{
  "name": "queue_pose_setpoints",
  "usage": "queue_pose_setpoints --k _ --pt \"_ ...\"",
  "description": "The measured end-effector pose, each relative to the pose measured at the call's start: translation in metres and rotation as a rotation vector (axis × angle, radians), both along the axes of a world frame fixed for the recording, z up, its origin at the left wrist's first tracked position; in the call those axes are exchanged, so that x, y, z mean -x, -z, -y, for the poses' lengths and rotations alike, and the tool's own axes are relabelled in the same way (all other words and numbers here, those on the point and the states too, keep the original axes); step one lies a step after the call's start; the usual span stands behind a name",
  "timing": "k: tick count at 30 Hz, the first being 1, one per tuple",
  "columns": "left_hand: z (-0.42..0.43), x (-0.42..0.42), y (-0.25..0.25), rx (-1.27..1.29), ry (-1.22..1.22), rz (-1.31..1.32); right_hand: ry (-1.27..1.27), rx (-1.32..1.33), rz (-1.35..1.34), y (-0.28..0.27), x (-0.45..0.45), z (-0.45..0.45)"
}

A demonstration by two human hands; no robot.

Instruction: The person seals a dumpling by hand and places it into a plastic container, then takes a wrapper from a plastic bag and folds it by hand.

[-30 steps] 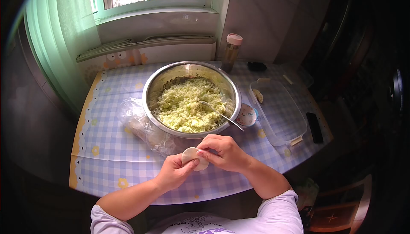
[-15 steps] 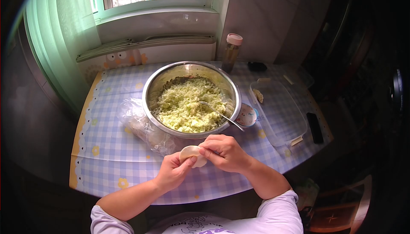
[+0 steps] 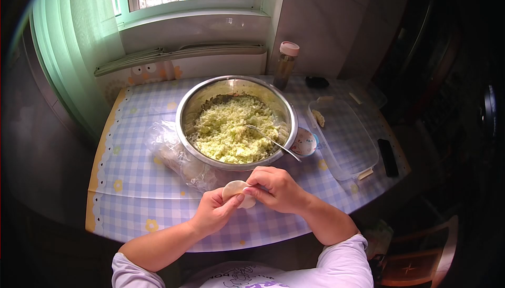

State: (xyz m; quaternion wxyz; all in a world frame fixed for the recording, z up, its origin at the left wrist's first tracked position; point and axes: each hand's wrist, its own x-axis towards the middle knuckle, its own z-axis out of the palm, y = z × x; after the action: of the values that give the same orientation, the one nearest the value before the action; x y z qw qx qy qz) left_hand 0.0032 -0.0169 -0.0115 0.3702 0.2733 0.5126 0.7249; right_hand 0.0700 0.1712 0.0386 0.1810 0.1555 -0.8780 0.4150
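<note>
A round, pale dumpling wrapper [image 3: 234, 187] is held between both hands, just in front of the steel bowl. My left hand [image 3: 214, 208] grips its left side, thumb on top. At the right edge my right hand [image 3: 274, 188] pinches it with thumb and fingers. Behind them stands the large steel bowl [image 3: 185, 104] of chopped pale-green filling [image 3: 236, 130]. A metal spoon [image 3: 276, 143] rests in it, its handle over the right rim. Left of the bowl, a clear plastic bag [image 3: 179, 156] holds pale contents I cannot make out clearly.
To the right lies a clear plastic container [image 3: 347, 154] with one dumpling [image 3: 318, 118] inside. A small patterned dish [image 3: 305, 142] sits beside the bowl. Farther off are a pink-lidded bottle [image 3: 285, 64], a dark phone-like object [image 3: 387, 157] and a small black item [image 3: 316, 82]. A checked tablecloth [image 3: 131, 183] covers the table.
The wrapper has shifted very slightly, and my fingers have moved a little on it. Both hands keep their hold; the bowl, bag and container stay put.
</note>
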Motion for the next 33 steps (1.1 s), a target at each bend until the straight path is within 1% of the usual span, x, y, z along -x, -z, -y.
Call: queue_pose_setpoints --k 8,11,14,17,20,26,33 --pt "-0.0003 -0.0006 -0.0030 -0.010 -0.003 -0.017 -0.022 -0.056 -0.096 -0.0011 0.0005 -0.0019" --pt "0.0000 -0.0005 -0.0044 -0.021 0.008 -0.010 -0.021 0.033 -0.085 -0.0021 0.0006 0.0011" --pt "-0.0002 -0.0004 -0.0033 -0.018 -0.001 -0.025 -0.007 0.037 -0.095 -0.0024 0.0005 0.0028" --pt "-0.0007 0.0001 0.0011 -0.017 -0.001 -0.058 0.006 0.092 0.030 -0.0001 -0.0013 0.0014" --pt "0.0011 -0.0012 0.0001 0.010 0.002 -0.089 -0.015 0.061 0.055 0.0003 -0.0011 -0.0008" --pt "-0.0009 -0.0029 -0.0026 -0.002 -0.003 -0.093 0.004 0.015 0.001 -0.0005 -0.0010 -0.0017" --pt "-0.0002 -0.0014 -0.0055 -0.030 0.010 -0.080 -0.004 0.004 0.015 -0.0005 -0.0017 -0.0031"
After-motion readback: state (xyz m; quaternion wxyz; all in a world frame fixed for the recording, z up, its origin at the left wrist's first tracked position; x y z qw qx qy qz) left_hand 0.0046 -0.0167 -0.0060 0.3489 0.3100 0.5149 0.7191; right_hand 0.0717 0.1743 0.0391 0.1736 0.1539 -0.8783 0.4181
